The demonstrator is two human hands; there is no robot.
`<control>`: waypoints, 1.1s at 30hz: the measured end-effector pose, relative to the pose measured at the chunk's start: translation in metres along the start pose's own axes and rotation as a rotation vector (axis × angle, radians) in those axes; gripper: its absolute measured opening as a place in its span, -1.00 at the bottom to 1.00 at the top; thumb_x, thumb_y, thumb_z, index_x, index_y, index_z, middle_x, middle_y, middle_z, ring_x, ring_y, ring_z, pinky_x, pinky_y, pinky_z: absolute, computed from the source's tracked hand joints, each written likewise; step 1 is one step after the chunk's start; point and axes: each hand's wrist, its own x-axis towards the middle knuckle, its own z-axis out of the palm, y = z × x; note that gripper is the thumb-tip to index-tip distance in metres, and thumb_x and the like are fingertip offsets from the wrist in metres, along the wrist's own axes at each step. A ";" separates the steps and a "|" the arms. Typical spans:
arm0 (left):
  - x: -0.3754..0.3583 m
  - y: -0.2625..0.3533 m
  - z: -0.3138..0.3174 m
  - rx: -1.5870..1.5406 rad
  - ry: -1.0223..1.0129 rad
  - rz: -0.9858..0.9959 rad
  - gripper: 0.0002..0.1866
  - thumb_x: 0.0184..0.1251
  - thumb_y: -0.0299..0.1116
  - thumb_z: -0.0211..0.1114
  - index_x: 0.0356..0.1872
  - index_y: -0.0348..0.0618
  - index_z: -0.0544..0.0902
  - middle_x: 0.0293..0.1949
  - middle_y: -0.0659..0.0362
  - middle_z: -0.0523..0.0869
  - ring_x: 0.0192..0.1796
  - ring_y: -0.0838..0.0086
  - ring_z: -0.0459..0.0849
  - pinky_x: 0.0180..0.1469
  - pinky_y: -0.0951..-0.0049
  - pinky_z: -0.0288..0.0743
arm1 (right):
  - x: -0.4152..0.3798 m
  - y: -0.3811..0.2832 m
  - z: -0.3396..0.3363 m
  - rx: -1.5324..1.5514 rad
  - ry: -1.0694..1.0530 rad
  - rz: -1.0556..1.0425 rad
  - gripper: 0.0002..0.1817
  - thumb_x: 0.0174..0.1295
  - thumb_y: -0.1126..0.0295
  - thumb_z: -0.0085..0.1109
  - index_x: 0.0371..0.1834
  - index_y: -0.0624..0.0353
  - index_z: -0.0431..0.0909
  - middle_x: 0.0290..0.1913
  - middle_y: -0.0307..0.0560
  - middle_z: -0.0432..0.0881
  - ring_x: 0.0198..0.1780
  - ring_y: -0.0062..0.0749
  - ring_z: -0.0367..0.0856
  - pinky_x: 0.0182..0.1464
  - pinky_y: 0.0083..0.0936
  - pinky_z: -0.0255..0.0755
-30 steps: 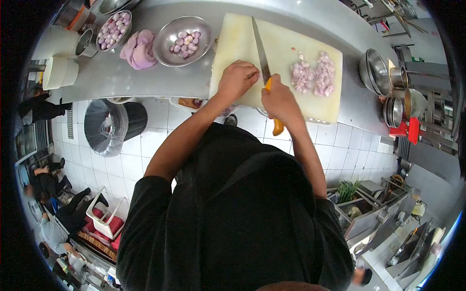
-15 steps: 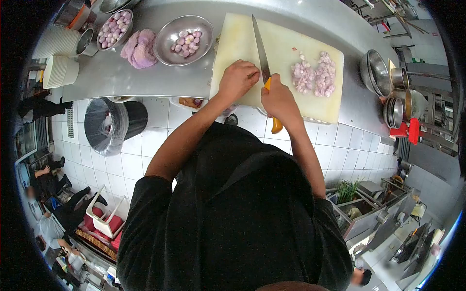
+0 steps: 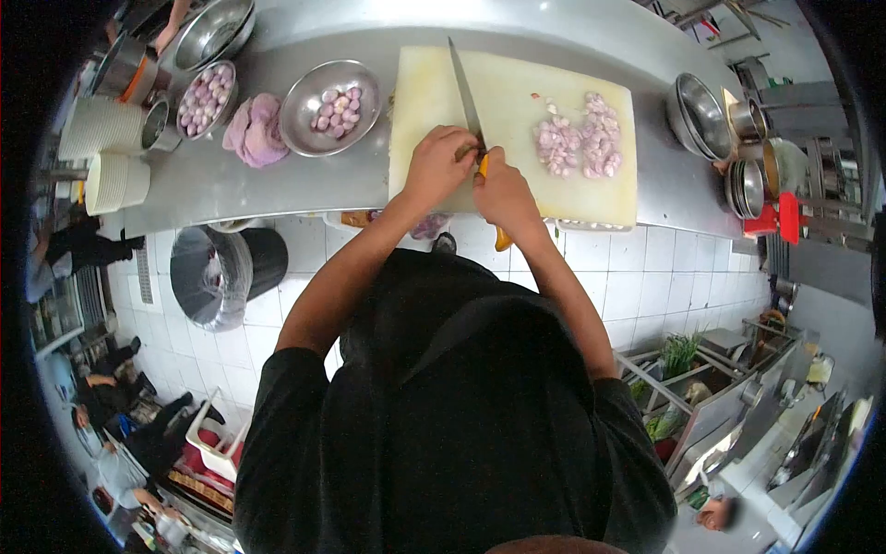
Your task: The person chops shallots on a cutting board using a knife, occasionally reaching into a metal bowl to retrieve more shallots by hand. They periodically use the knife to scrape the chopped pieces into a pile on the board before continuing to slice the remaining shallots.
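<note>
My right hand (image 3: 505, 192) is wrapped round the yellow handle of a kitchen knife (image 3: 466, 88), whose blade points away from me over the white cutting board (image 3: 420, 83). Close to the blade's heel, my left hand (image 3: 439, 166) has its fingers pinched together. Whatever they hold is small and mostly hidden. On the board's right half lie two heaps of chopped shallots, a left heap (image 3: 558, 146) and a right heap (image 3: 601, 138). Left of the board, a steel bowl (image 3: 295, 102) holds several peeled shallots (image 3: 338, 113).
A pink cloth (image 3: 254, 132) lies beside a second bowl of shallots (image 3: 207, 100). Stacked white containers (image 3: 117, 183) stand at the counter's left end, steel bowls (image 3: 697, 115) at the right. A lined bin (image 3: 263, 263) is on the floor. Another person's hand (image 3: 168, 37) shows at far left.
The view has shifted, so the counter's things sit further left. My left fingers have come right up to the knife's heel. Another person's hand has appeared at the far left.
</note>
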 end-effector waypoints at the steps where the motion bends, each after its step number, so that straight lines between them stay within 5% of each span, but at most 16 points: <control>1: 0.002 -0.001 -0.001 0.001 -0.036 -0.014 -0.78 0.20 -0.38 0.42 -0.13 -0.18 0.75 -0.14 0.07 0.79 0.00 0.13 0.71 0.11 0.21 0.58 | 0.000 0.001 0.000 0.011 0.005 0.004 -0.64 0.32 0.37 0.09 0.05 0.35 0.26 -0.23 0.54 0.67 -0.10 0.45 0.69 0.01 0.19 0.54; 10: 0.024 -0.006 -0.014 0.049 -0.283 0.081 -0.82 0.18 -0.40 0.40 -0.22 -0.23 0.78 -0.23 0.04 0.75 -0.19 0.25 0.77 -0.07 0.31 0.64 | -0.006 0.029 -0.014 -0.017 0.120 0.014 -0.62 0.33 0.35 0.10 0.08 0.36 0.29 -0.25 0.52 0.68 -0.12 0.42 0.69 0.01 0.17 0.54; 12: 0.029 -0.005 -0.018 0.084 -0.317 0.036 -0.81 0.20 -0.37 0.40 -0.22 -0.22 0.80 -0.24 0.03 0.77 -0.19 0.25 0.78 -0.07 0.33 0.65 | 0.001 0.050 -0.017 0.008 0.134 0.045 -0.62 0.33 0.35 0.10 0.08 0.36 0.30 -0.27 0.52 0.67 -0.13 0.42 0.69 -0.01 0.17 0.54; 15: 0.030 0.003 -0.023 0.141 -0.328 -0.066 -0.82 0.21 -0.36 0.41 -0.23 -0.20 0.83 -0.31 0.03 0.80 -0.25 0.26 0.80 -0.09 0.34 0.67 | 0.002 0.063 -0.021 0.046 0.246 -0.005 -0.69 0.40 0.34 0.09 0.02 0.34 0.33 -0.36 0.43 0.67 -0.42 0.25 0.72 -0.28 0.00 0.61; 18: 0.027 0.013 -0.021 0.148 -0.270 -0.178 -0.83 0.23 -0.37 0.41 -0.23 -0.19 0.85 -0.40 0.03 0.82 -0.35 0.29 0.82 -0.17 0.35 0.68 | -0.011 0.047 -0.024 0.093 0.154 -0.004 -0.63 0.34 0.33 0.11 0.06 0.36 0.31 -0.29 0.51 0.67 -0.17 0.44 0.68 -0.04 0.20 0.53; 22: 0.018 0.023 -0.010 0.024 -0.202 -0.432 -0.81 0.25 -0.37 0.43 -0.22 -0.26 0.85 -0.47 0.03 0.82 -0.43 0.39 0.82 -0.26 0.40 0.68 | -0.023 0.017 -0.011 0.084 0.050 0.014 -0.63 0.35 0.32 0.11 0.05 0.34 0.29 -0.27 0.52 0.67 -0.15 0.45 0.68 -0.02 0.20 0.52; 25: 0.012 0.023 0.001 -0.085 -0.093 -0.482 -0.81 0.18 -0.35 0.36 -0.36 -0.26 0.84 -0.50 -0.04 0.79 -0.47 0.22 0.80 -0.26 0.32 0.68 | -0.025 0.011 -0.001 0.090 0.037 0.000 -0.65 0.35 0.33 0.09 0.04 0.33 0.27 -0.25 0.50 0.67 -0.13 0.47 0.68 -0.01 0.22 0.52; 33: 0.018 0.032 -0.007 -0.265 -0.159 -0.645 -0.81 0.23 -0.46 0.41 -0.29 -0.44 0.81 -0.42 0.02 0.84 -0.41 0.47 0.83 -0.30 0.49 0.70 | -0.025 0.012 0.005 0.042 0.079 -0.068 -0.71 0.37 0.39 0.05 -0.02 0.35 0.24 -0.35 0.52 0.65 -0.21 0.47 0.67 -0.08 0.19 0.51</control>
